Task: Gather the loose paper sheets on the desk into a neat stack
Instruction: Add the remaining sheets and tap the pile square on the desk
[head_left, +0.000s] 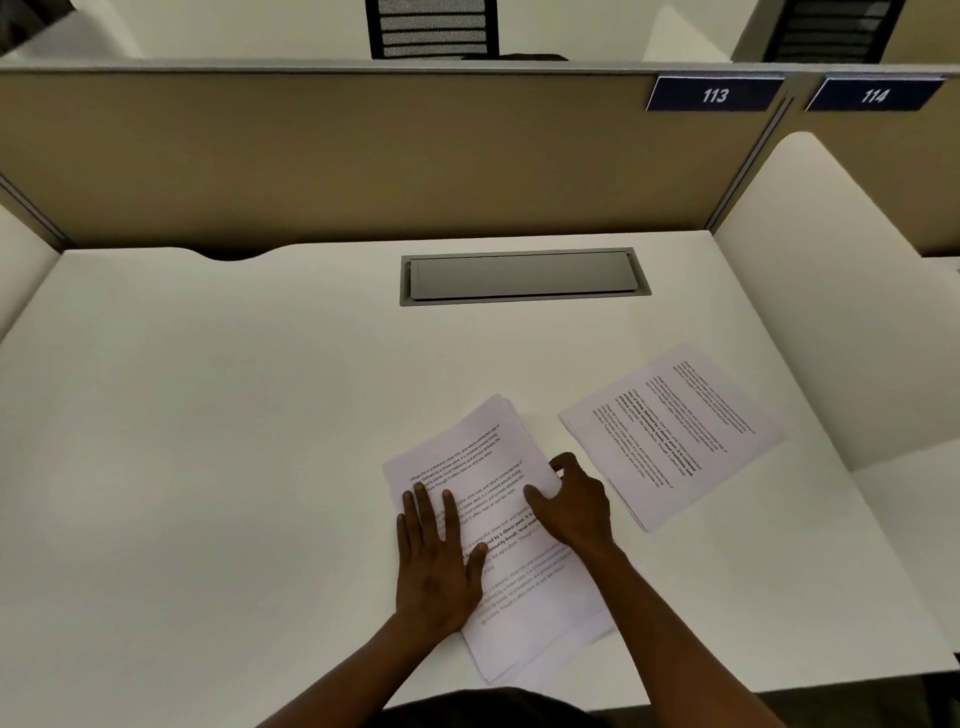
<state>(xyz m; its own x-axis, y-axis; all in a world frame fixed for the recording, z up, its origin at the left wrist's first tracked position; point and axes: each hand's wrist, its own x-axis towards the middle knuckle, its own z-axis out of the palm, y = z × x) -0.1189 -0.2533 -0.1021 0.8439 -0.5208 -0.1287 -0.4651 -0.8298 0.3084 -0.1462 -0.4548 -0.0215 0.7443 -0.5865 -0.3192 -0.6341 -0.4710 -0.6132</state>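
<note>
Two hands (498, 540) press one stack (498, 525), angled up-right.

Two piles of printed sheets are lying on the desk (208, 415) toward its near right corner: the nearer pile (498, 519) is sitting close to the near edge, and the second pile (670, 431) is lying just to its right and further back, apart from it. The left hand (434, 566) is resting on the nearer pile's left side, the right hand (571, 509) on its right edge. The cable tray lid (524, 275) is lying behind both piles, near the far edge, before the partition panel (311, 156).
</note>
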